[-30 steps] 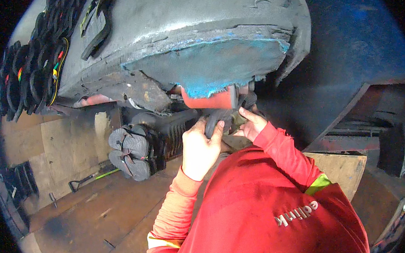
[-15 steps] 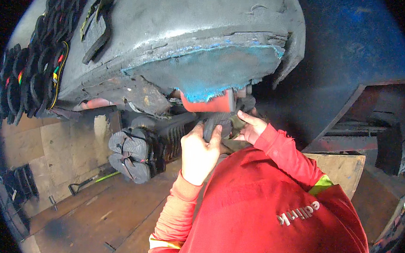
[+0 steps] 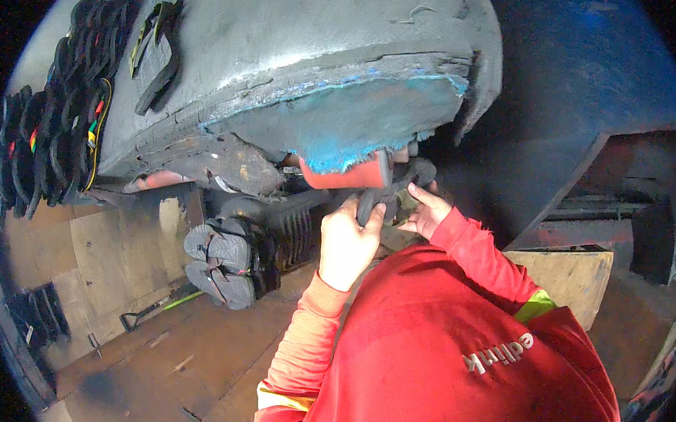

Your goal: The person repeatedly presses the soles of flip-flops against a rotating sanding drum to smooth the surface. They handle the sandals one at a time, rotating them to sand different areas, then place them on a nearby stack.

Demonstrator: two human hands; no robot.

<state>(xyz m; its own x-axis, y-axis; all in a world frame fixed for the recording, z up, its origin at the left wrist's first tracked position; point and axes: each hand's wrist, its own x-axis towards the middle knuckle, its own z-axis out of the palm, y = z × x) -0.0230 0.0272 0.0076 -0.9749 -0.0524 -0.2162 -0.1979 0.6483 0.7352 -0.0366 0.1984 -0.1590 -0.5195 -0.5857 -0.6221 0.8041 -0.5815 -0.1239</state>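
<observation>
A dark flip-flop [image 3: 369,203] is held close under a red curved machine part [image 3: 340,173], its edge turned toward that surface. My left hand [image 3: 347,241] is closed around the near left end, thumb and fingers pinching the sole. At its right end, my right hand [image 3: 428,209] grips with bent fingers, partly hidden by the flip-flop. Whether the sole touches the red part cannot be made out. A frayed blue-grey cloth [image 3: 344,121] hangs over the red part from the edge of the grey dusty machine top [image 3: 311,29].
Piled dark flip-flops [image 3: 54,128] lie on the left of the machine top, with a single flip-flop [image 3: 157,53] beside them. A row of flip-flops [image 3: 225,258] stands below left. To the right are a blue panel [image 3: 591,72] and a wooden board [image 3: 564,282].
My left hand has shifted slightly right and upward. The flip-flop has turned, showing more of its narrow edge. My right hand has moved a little to the right with it.
</observation>
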